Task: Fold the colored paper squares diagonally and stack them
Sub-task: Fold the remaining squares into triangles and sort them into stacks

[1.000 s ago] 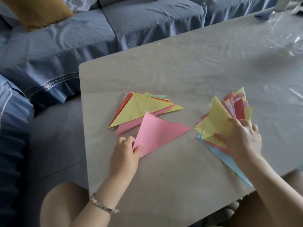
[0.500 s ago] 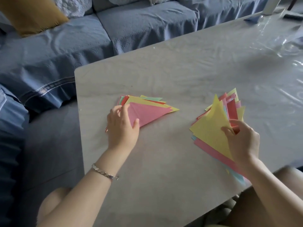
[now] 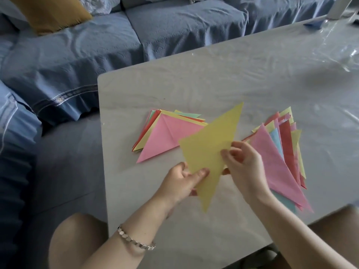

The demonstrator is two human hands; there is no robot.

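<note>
step: folding yellow paper (image 3: pixel 210 152) | left hand (image 3: pixel 186 181), right hand (image 3: pixel 242 162) both pinch it | I match corners before creasing, above bench (image 3: pixel 213 74)

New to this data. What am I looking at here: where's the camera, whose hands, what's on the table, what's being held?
No robot here: a person works with bare hands, and the single camera sits on their head, looking forward and down. The left hand and right hand both pinch a yellow paper lifted above the grey table. On the table lie two piles of coloured paper: the left pile with a pink triangle on top, and the right pile, fanned out, also pink on top. A blue sofa stands behind the table. The left wrist wears a bracelet.
</note>
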